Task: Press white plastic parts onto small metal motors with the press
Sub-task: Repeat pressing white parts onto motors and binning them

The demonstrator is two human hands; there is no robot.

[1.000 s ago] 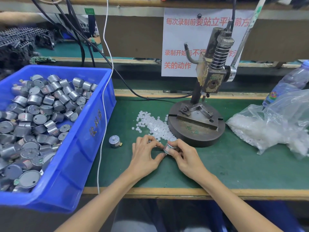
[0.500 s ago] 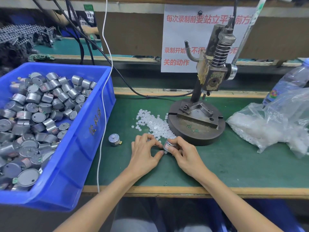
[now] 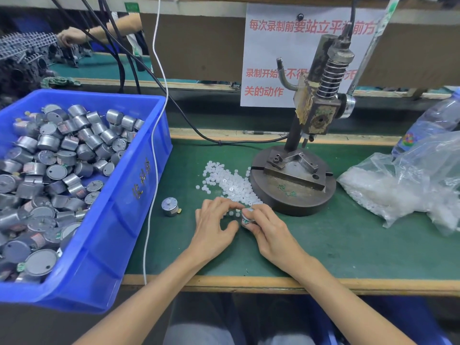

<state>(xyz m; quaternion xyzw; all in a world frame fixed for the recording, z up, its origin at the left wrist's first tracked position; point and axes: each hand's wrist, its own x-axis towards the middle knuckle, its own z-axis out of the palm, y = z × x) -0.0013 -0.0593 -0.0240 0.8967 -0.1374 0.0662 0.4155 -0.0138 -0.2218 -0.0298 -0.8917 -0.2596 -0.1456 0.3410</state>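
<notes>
The green counter (image 3: 348,240) carries a blue bin (image 3: 119,220) on the left, heaped with metal motors (image 3: 57,155). A hand press (image 3: 316,113) stands at the far middle on a round base. A clear bag (image 3: 403,185) of white parts lies on the right. A pile of white plastic parts (image 3: 229,183) lies just left of the press base. The left hand (image 3: 211,227) curls its fingers over the pile's near end; whether its grip holds a part I cannot tell. The right hand (image 3: 268,230) has its grip closed round a small motor (image 3: 247,218), just in front of the press base. A loose motor (image 3: 170,206) stands on the counter between the bin and the hands.
</notes>
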